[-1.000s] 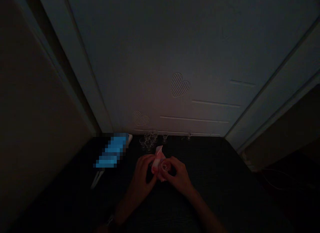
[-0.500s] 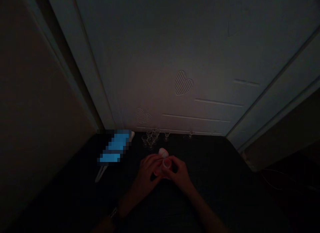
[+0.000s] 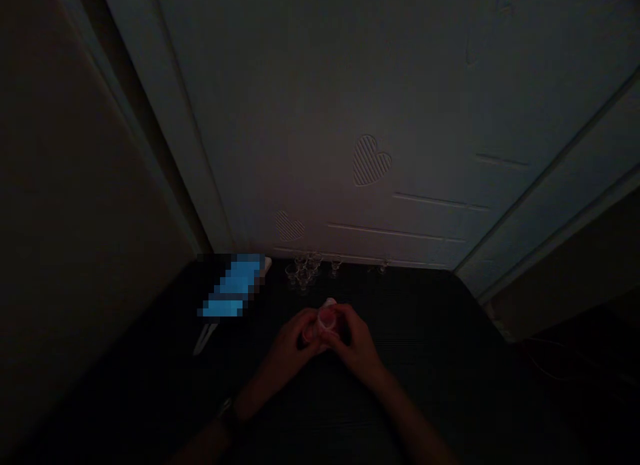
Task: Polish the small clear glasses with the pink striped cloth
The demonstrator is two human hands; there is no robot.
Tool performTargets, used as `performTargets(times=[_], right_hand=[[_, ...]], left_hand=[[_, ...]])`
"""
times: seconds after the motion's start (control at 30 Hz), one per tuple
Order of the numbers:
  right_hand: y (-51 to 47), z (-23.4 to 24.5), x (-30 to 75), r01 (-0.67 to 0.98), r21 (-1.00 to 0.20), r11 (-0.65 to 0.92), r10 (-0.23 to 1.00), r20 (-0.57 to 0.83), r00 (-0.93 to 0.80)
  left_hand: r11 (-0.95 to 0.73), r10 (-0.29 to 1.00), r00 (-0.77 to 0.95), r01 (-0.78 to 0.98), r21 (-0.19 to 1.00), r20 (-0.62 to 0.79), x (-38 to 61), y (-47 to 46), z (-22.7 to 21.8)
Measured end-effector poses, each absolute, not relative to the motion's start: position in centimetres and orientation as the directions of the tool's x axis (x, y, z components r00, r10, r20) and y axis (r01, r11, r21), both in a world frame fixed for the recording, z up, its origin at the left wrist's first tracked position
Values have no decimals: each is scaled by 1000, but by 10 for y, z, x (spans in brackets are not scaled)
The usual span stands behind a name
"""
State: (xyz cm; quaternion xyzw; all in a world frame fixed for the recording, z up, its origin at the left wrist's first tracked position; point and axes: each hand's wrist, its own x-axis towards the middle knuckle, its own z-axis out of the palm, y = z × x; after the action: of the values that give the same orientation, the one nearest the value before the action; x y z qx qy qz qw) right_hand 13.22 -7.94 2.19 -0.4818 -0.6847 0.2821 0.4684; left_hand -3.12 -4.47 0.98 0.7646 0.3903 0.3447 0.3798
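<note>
Low over the dark table, both hands meet around a small cup-like piece (image 3: 327,318) that looks pinkish and has a round mouth facing up. My right hand (image 3: 359,338) pinches it between thumb and fingers. My left hand (image 3: 293,338) is closed on a pale, reddish-lit piece (image 3: 311,332) beside and under the cup; its kind is unclear in the dim light. Just beyond the fingers, a whitish rounded bit (image 3: 331,301) shows. Whether these parts are joined cannot be made out.
Several small clear stemmed glasses (image 3: 303,273) stand in a cluster by the wall, with a single one (image 3: 336,265) and another (image 3: 384,265) farther right. A lit phone-like screen (image 3: 233,286), blurred out, lies on the left with a white cable or strap (image 3: 204,338). The wall panel (image 3: 280,152) rises behind.
The cup-like piece has shifted slightly left, toward my left hand. The whitish rounded part beyond my fingers shows less than before. The view has tilted a little.
</note>
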Motion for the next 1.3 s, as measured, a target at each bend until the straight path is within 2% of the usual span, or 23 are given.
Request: performTargets(times=[0.13,0.33,0.7,1.0,1.3], right_hand=[[-79,20,130,419,-840,344,936,339,-89],[-80,16,133,446,-817,366,926,366,-91],[-81,22,136,508,-714,482,868,469,-164],[-79,14,134,462,-769,442,882,467,-66],[-78,13,134,447,-790,418,867,494,62]], left_hand=[[-435,841,467,288,853,271,-31,-46,12],[-556,800,462,329,763,383,-32,-41,15],[-605,761,543,398,690,355,-33,-36,11],[-614,751,564,403,679,343,-28,-38,7],[-641,738,585,452,620,336,-30,-42,6]])
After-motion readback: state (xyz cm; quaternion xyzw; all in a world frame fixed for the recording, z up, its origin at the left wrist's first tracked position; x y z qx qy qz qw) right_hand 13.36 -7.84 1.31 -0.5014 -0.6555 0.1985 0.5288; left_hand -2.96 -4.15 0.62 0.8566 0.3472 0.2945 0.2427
